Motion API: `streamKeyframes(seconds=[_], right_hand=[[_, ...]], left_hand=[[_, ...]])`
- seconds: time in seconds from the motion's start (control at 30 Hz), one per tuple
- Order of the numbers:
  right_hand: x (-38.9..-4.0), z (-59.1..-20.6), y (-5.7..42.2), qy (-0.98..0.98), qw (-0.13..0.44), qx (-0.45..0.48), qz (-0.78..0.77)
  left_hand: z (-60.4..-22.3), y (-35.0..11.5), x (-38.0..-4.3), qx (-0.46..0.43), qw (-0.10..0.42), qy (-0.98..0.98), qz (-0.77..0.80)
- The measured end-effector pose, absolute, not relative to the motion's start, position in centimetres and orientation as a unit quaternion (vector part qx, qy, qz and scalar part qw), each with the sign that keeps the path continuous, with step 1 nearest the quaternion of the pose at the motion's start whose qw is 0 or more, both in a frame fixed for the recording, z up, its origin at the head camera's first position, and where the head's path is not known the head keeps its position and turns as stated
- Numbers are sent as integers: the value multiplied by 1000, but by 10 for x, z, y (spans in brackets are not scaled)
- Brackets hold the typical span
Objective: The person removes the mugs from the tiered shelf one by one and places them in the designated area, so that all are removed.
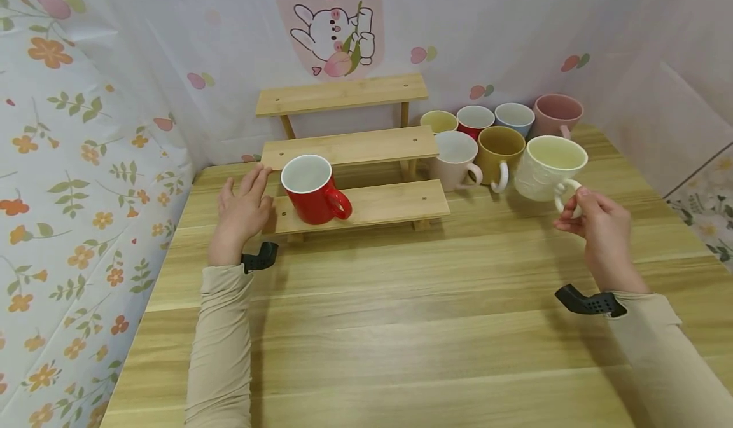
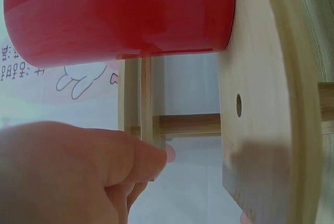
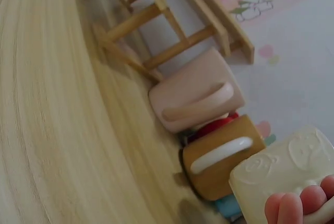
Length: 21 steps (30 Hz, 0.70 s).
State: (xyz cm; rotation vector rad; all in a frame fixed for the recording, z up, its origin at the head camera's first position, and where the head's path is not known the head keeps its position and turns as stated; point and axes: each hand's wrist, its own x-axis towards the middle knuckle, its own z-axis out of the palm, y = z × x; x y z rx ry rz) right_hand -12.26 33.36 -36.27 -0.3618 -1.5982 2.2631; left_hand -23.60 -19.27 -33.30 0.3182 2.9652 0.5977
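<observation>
My right hand (image 1: 604,227) pinches the handle of a pale yellow mug (image 1: 544,172) with raised figures on its side. This mug hangs upright a little above the table, right of a mustard mug (image 1: 497,154) with a white handle. My left hand (image 1: 243,208) is at the left end of a three-step wooden rack (image 1: 395,202), its fingers fairly straight. In the left wrist view its fingertips (image 2: 151,161) are at the end of the middle shelf; contact is hard to tell. A red mug (image 1: 315,202), white inside, stands on the lowest shelf beside that hand.
A pale pink mug (image 1: 453,161) stands against the rack's right end. Behind it are a yellow mug (image 1: 438,121), another red mug (image 1: 475,119), a light blue mug (image 1: 515,117) and a dusty pink mug (image 1: 557,113). A patterned cloth (image 1: 240,40) hangs behind the wooden table (image 1: 366,332).
</observation>
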Motion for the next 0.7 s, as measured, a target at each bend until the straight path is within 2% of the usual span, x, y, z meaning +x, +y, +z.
streamKeyframes(seconds=[0.4,0.7], right_hand=[[-144,-391,349,-553,161,-145,805],[-154,-398,350,-541,161,-160,810]], left_hand=[[-333,-193,-237,99,55,974,198],[-334,-194,-236,98,51,974,197]])
